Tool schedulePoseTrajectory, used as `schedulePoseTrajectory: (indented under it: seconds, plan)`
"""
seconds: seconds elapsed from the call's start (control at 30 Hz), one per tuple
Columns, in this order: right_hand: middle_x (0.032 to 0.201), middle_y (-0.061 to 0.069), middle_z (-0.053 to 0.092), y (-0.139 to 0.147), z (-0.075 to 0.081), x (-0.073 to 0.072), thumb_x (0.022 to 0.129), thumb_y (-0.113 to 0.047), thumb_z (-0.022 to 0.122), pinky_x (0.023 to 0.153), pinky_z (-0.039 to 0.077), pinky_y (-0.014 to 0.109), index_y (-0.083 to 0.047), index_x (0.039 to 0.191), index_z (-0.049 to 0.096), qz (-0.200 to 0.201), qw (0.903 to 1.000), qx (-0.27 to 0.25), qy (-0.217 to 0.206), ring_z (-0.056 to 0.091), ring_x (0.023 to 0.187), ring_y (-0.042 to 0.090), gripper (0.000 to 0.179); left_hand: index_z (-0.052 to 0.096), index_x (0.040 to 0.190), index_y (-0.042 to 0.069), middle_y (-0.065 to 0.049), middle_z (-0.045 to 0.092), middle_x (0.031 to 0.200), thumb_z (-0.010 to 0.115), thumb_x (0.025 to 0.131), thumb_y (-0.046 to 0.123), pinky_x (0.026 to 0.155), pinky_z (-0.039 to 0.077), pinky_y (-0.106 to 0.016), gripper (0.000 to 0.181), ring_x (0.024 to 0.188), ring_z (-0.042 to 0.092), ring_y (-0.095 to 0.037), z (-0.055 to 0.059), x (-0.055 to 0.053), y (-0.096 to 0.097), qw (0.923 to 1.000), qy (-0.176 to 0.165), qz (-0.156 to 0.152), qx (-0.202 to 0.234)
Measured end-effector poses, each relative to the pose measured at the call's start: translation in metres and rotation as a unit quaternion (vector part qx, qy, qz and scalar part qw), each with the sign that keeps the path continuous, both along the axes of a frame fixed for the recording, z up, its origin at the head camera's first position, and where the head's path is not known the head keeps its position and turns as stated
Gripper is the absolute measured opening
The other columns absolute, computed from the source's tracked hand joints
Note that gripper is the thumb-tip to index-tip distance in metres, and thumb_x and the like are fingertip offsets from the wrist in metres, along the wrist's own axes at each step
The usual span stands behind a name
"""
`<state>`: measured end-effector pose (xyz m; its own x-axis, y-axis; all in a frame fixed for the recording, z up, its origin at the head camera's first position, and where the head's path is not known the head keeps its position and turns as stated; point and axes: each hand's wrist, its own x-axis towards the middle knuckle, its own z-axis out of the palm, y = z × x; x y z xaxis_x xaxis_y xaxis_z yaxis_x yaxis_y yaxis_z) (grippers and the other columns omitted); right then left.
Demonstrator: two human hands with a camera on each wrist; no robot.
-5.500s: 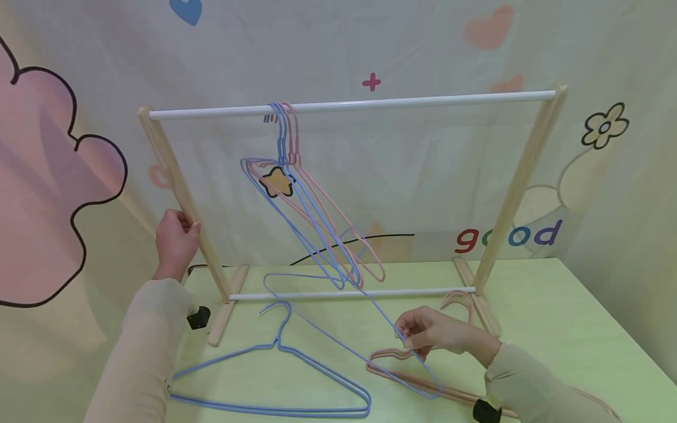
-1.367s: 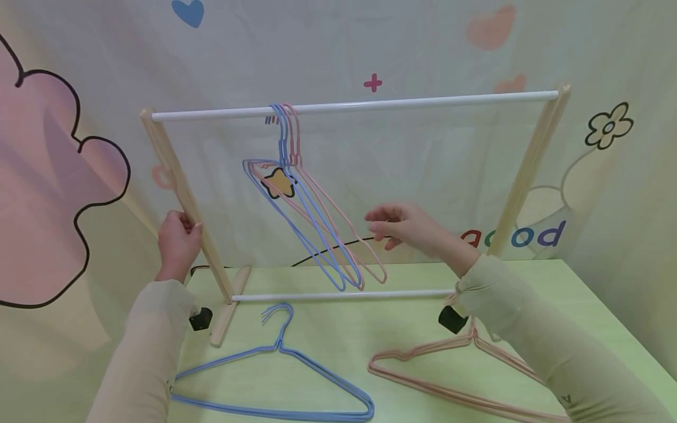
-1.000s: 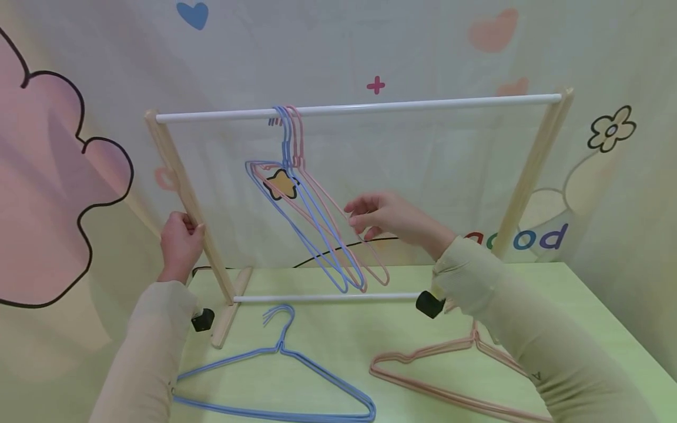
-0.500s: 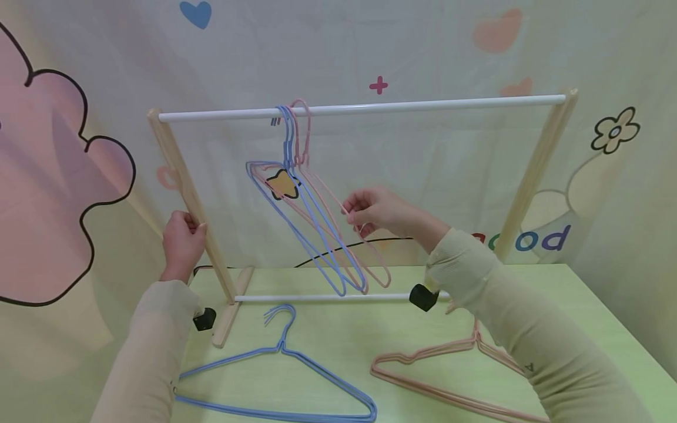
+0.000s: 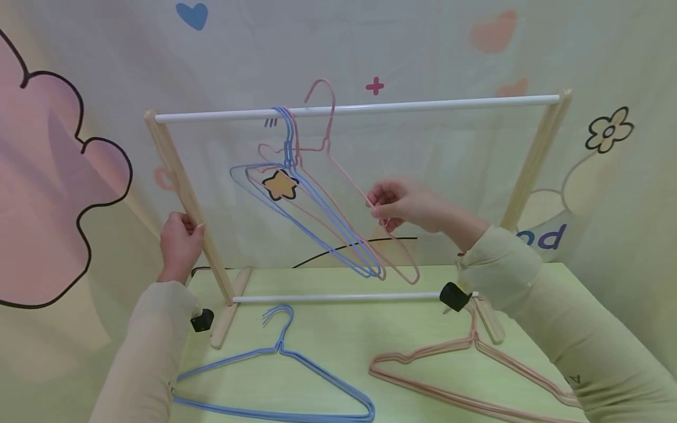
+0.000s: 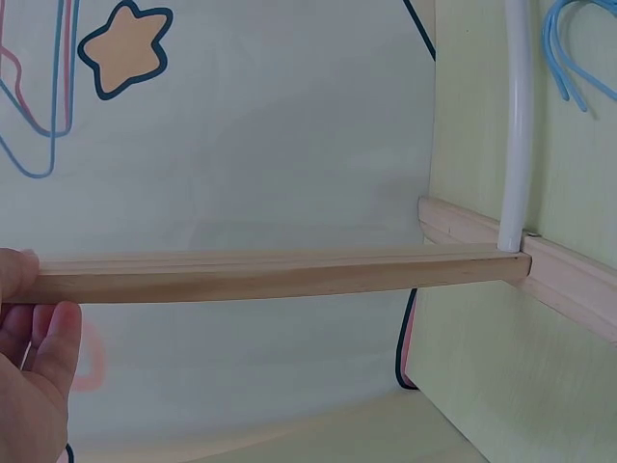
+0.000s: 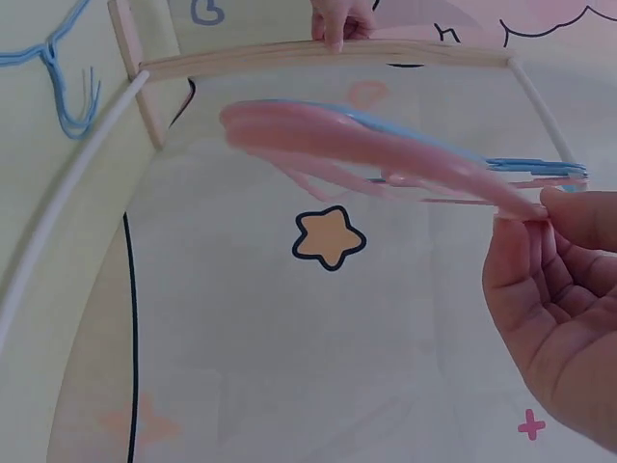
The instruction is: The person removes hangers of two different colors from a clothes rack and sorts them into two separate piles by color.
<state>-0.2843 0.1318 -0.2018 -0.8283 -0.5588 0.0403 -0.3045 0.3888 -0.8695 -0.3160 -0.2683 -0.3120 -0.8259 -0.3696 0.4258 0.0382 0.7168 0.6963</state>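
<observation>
Head view: green table (image 5: 328, 335), printed backdrop (image 5: 444, 164) — left fingers (image 5: 182, 220) grip rack (image 5: 170, 160), right fingers (image 5: 388, 210) hanger (image 5: 349, 180).

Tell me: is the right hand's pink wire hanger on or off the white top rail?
Off: the pink hanger shows its hook tip above the white rail.

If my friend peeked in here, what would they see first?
Probably the pink hanger pinched in the right hand, its hook curving higher than the white bar. Then maybe the blue and pink hangers bunched on the bar's left half, with an orange star on the backdrop behind them, and the left hand gripping the wooden left post.
</observation>
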Motion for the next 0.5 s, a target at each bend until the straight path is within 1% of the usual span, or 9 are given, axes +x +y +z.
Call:
schedulePoseTrajectory:
  seconds: [0.2,0.5]
  plan:
    - [0.072,0.004,0.049,0.028,0.0,0.011,0.085,0.0,0.052,0.059,0.049,0.026,0.005,0.094,0.045,0.009,0.9999,0.013,0.005,0.051,0.06,0.013,0.012,0.043,0.106,-0.005,-0.021,0.051,0.1,0.048,0.089,0.016,0.077,0.044,-0.04,0.028,0.09,0.051,-0.032,0.001,0.0,0.001,0.9999,-0.01,-0.003,0.005]
    - [0.073,0.003,0.051,0.064,-0.003,0.028,0.085,0.0,0.051,0.059,0.049,0.025,0.007,0.094,0.046,0.013,0.9991,0.038,0.014,0.052,0.061,0.01,0.013,0.042,0.106,-0.006,-0.021,0.05,0.099,0.048,0.089,0.015,0.076,0.044,-0.04,0.028,0.089,0.051,-0.032,0.001,0.002,0.003,0.9999,-0.009,-0.005,0.003]
